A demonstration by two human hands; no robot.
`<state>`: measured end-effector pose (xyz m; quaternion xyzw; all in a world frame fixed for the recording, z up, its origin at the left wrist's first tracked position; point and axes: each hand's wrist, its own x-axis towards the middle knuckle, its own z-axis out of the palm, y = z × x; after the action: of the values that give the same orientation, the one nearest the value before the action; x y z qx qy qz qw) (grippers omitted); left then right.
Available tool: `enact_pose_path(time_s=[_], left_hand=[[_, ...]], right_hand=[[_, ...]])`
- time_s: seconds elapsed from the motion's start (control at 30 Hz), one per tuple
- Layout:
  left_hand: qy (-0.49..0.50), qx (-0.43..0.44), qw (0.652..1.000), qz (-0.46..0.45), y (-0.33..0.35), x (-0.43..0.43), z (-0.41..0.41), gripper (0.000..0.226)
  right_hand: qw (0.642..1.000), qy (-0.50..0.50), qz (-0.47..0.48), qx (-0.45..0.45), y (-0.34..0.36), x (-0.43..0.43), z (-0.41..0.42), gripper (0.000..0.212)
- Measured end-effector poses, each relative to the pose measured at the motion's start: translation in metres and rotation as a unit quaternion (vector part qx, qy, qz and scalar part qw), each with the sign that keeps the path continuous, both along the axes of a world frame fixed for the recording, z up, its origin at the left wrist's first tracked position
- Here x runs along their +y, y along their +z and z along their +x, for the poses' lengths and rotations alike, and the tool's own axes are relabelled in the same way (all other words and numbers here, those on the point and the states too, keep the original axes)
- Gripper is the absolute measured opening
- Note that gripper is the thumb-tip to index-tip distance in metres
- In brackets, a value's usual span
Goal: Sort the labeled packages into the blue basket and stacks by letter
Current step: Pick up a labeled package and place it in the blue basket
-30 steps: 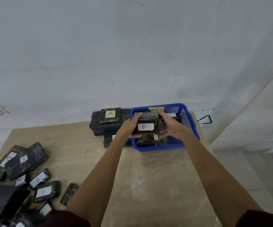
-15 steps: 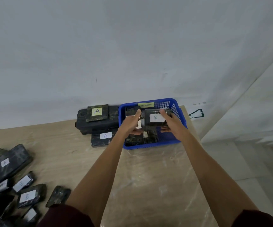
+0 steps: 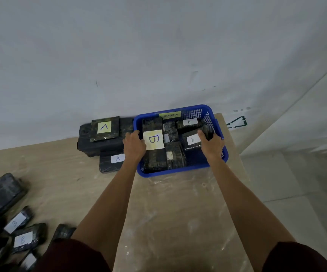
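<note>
- While both arms reach toward 12 o'clock, the right hand (image 3: 210, 145) grasps the small B package (image 3: 192, 139) at the 3 o'clock side of the blue basket (image 3: 178, 170).
- That package lies label up, its B reading upright to the wearer. Its long axis runs roughly 9 to 3 o'clock.
- The right fingers curl over the package's 3 o'clock end and hide it. The white label sits just at 9 o'clock of them.
- The left hand (image 3: 134, 144) has its fingers curled at the basket's 9 o'clock rim, beside the long B package (image 3: 154, 158). Whether it grips the rim, the package or nothing cannot be told.
- The long B package lies along the 9 o'clock wall with its long axis 12 to 6 and its yellow label up.
- A rear B package (image 3: 189, 122) lies at the basket's 1 o'clock corner.
- The A stack (image 3: 103, 134) sits just at 9 o'clock of the basket on the table (image 3: 168, 213). Loose packages (image 3: 21, 238) lie at the table's 8 o'clock.
</note>
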<state>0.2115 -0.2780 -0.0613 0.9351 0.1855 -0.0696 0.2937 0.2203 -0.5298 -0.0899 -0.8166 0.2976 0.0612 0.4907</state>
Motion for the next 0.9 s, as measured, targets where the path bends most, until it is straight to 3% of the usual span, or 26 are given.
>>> enact_pose_path(time_s=[0.23, 0.43, 0.67, 0.9], left_hand=[[0.015, 0.002, 0.999, 0.051, -0.003, 0.006, 0.011, 0.032], [0.022, -0.009, 0.998, 0.050, -0.002, 0.011, 0.016, 0.045], [0.021, -0.010, 0.999, 0.048, -0.006, 0.014, 0.018, 0.047], [0.017, -0.009, 0.999, 0.046, -0.005, 0.016, 0.017, 0.052]], right_hand=[[0.996, -0.066, 0.055, -0.010, -0.025, 0.009, 0.006, 0.057], [0.972, -0.179, 0.152, 0.028, -0.047, 0.013, 0.012, 0.056], [0.962, -0.206, 0.179, 0.018, -0.068, 0.011, 0.022, 0.094], [0.964, -0.198, 0.179, 0.013, -0.073, 0.019, 0.040, 0.097]])
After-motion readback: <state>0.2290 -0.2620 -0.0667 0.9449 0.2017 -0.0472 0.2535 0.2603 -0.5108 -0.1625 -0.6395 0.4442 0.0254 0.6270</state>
